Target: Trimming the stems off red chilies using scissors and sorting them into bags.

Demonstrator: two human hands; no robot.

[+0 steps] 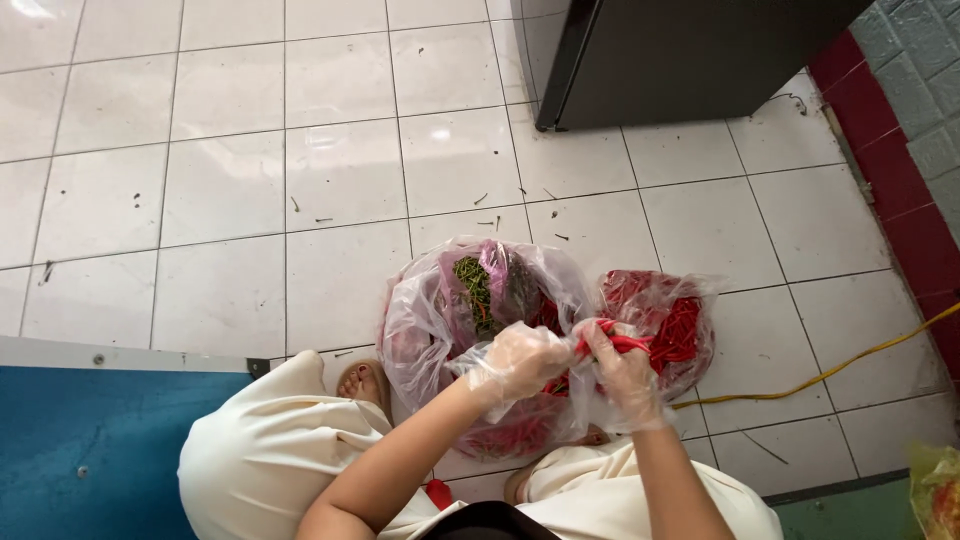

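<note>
White floor tiles (230, 200) carry two plastic bags (470, 320) of chillies, green stems scattered about. Left hand (515, 362) and right hand (625, 375), both gloved, pinch red chillies (612, 343) between them above the bags.

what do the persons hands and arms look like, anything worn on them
Both hands wear thin, loose, see-through plastic gloves that crinkle and bag around the fingers and end at about the wrist: the left hand and the right hand alike. Above the gloves the forearms are bare, with no sleeves, watch, bracelet or rings showing. No markings show on the gloves.
</note>
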